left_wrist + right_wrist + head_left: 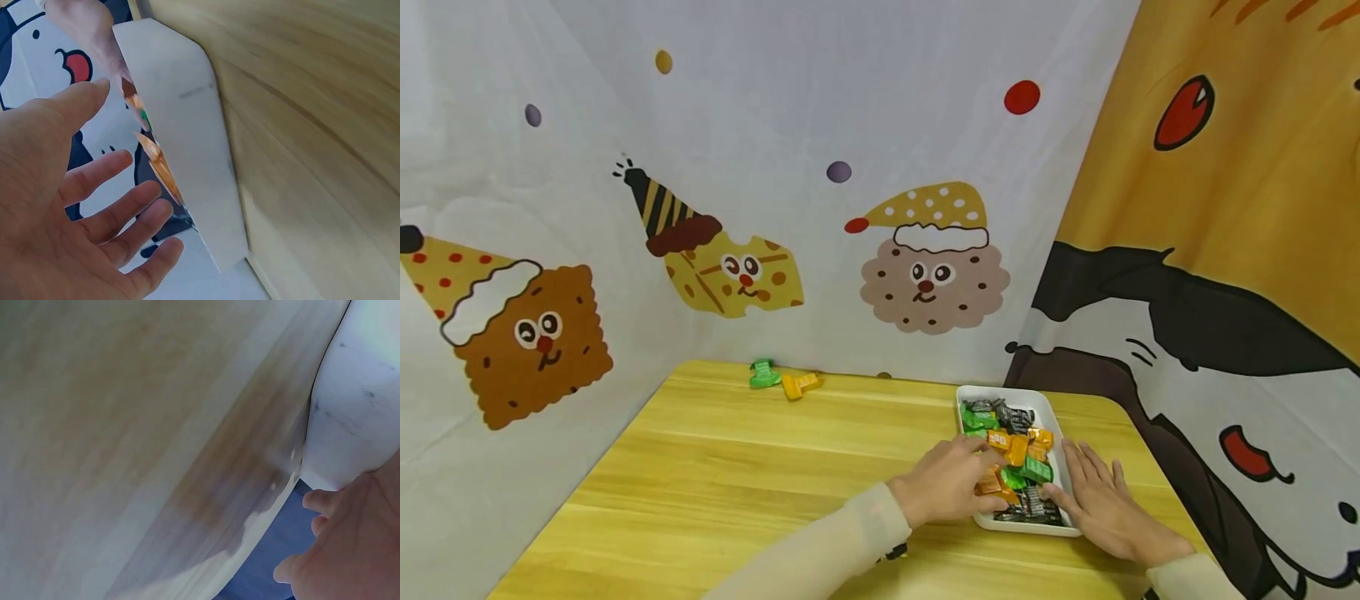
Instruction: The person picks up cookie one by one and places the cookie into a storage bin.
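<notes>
A white tray [1030,528] on the right of the table is filled with wrapped candies: orange ones [1017,450], green ones [1037,469] and black ones [1018,419]. Over its left rim reaches my left hand [943,483], fingertips just above the orange candies. In the left wrist view its fingers are spread and loosely bent, with nothing between them, beside the tray's outer wall [181,137]. My right hand [1101,504] lies along the tray's right side with fingers extended and the thumb over the rim. Part of that hand shows beside the tray wall [350,400] in the right wrist view.
Near the back edge of the wood-grain table [737,467] lie a green candy [764,373] and a yellow-orange candy [800,384]. A printed cloth [760,125] with cartoon snacks hangs right behind the table, and a second cartoon cloth [1262,275] borders the right side.
</notes>
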A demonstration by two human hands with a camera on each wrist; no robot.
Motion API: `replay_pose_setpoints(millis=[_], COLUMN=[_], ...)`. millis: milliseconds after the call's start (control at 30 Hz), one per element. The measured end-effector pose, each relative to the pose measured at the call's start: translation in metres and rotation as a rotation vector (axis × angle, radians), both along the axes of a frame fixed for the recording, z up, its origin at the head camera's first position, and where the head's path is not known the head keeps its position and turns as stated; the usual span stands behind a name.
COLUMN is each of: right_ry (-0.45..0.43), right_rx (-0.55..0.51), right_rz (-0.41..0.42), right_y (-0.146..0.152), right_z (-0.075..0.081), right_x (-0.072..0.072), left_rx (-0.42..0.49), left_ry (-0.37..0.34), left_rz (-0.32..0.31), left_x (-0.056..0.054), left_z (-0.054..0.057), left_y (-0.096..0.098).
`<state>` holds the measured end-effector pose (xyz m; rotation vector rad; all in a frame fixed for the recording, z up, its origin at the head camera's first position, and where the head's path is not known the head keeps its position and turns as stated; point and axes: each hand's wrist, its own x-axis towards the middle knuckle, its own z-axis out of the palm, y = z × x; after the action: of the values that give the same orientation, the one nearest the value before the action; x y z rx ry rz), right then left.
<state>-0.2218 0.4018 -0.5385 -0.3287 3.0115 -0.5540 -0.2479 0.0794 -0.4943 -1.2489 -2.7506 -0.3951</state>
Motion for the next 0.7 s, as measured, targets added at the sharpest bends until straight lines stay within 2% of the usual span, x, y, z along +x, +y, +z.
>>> replay_pose_setpoints(millis=[167,333,500,700], right_ry=[0.005,-0.002,0.004,0.002], right_rx=[0.002,0.004,-0.014,-0.007], right_rz=[-0.004,-0.003,-0.002,-0.002], right_y=[0.001,0.002,0.002,0.002], right_z=[-0.001,-0.002,-0.001,-0.003], right_x=[0.001,0.002,0.001,0.000], left_rx=[0.019,0.048,0.077,0.108], left_ry=[-0.007,-0.074,-0.096,-0.102], left_rz=[0.051,0.124,0.207,0.262], left_x=[-0.007,-0.017,-0.031,-0.047], left_z=[-0.005,-0.013,-0.017,-0.023], left_y=[-0.015,-0.040,-0.073,-0.117])
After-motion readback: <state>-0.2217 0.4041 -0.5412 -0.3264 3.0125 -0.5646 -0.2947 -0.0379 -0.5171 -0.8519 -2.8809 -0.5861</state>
